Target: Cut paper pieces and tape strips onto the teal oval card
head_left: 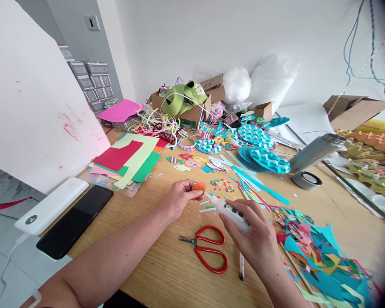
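Note:
Between the thumb and fingers of my left hand [181,197] is a small orange paper piece [199,187]. My right hand [252,233] is wrapped round a white glue bottle [232,214], tilted so its nozzle points at the orange piece; whether the tip touches it I cannot tell. Below the hands, red-handled scissors [208,250] lie on the wooden table [167,273] with their blades a little apart. A pen [241,266] is partly covered by my right hand. Beyond the bottle lie tiny coloured paper bits [222,185] and several patterned paper fish [192,160].
Coloured paper sheets [128,156], a black phone [75,220] and a white power bank [51,205] lie at left. Blue wavy paper discs [263,159], a steel flask [317,152] and a roll of tape [306,180] stand at right, paper scraps [327,252] nearer.

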### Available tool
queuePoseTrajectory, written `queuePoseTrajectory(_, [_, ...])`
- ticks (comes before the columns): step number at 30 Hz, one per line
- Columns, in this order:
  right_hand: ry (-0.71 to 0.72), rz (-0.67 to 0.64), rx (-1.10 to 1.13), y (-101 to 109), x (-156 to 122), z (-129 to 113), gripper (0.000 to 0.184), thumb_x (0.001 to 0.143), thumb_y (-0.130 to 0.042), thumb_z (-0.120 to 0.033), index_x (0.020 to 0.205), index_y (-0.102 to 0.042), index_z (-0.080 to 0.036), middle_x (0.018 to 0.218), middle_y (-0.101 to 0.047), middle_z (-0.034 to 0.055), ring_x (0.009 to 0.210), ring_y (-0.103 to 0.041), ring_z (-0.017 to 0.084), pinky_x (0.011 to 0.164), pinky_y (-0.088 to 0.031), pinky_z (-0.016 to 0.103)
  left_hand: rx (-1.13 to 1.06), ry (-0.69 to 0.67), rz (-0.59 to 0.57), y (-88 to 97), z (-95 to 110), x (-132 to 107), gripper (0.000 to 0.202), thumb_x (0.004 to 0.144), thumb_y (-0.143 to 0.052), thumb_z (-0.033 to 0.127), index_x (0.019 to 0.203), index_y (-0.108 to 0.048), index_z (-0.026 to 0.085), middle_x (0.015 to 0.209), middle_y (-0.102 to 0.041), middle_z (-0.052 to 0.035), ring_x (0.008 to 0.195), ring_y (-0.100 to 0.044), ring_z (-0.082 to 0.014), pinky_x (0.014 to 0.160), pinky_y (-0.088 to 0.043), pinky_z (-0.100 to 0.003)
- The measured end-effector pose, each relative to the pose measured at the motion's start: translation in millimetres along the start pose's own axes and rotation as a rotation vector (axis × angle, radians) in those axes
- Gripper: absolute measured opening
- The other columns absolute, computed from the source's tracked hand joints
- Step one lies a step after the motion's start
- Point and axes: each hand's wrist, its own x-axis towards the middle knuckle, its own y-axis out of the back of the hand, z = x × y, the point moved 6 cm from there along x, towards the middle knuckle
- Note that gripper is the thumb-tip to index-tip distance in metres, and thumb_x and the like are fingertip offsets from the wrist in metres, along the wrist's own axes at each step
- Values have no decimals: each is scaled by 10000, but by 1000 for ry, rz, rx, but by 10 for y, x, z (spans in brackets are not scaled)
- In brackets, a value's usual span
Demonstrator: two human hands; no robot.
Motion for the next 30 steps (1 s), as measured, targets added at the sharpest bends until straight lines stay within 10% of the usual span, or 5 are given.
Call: queuePoseTrajectory(30, [15, -17, -39, -14, -8, -39, 224, 828, -597, -293, 1040, -619, -228, 985, -585, 71, 849, -606, 186, 687, -511, 298, 37, -13, 13, 5, 6, -5, 214, 575, -766, 188, 754, -672, 119, 667, -661, -18, 606, -588, -108, 640, -464, -254])
